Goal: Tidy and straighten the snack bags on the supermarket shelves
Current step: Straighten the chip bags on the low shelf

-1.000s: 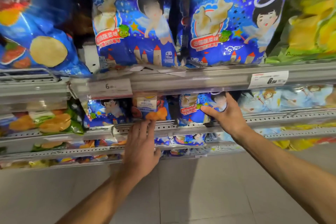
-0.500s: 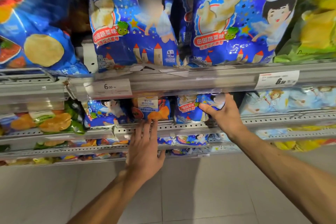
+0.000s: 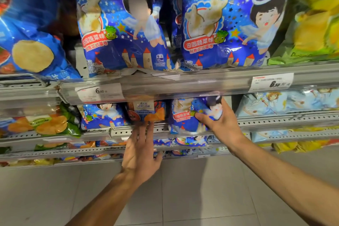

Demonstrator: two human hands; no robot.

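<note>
My right hand [image 3: 222, 124] grips a small blue angel-print snack bag [image 3: 185, 117] on the second shelf, thumb across its front, fingers around its right side. My left hand [image 3: 142, 149] is open with fingers spread, its fingertips just below an orange-and-blue bag [image 3: 147, 111] standing left of the held one. Another small blue angel bag [image 3: 101, 115] stands further left on the same shelf. Two large blue angel bags [image 3: 119, 29] [image 3: 227, 22] stand upright on the shelf above.
A clear price rail [image 3: 183, 86] with tags fronts the upper shelf. A blue chip bag [image 3: 31, 42] leans at top left, a green-yellow bag [image 3: 315, 24] at top right. Pale blue bags [image 3: 286, 101] sit right of my hand. Lower shelves hold more bags above grey floor tiles [image 3: 183, 198].
My left hand has risen from the shelf edge toward the orange-and-blue bag. My right hand keeps its grip on the small blue bag, pulled slightly forward. The view has moved closer.
</note>
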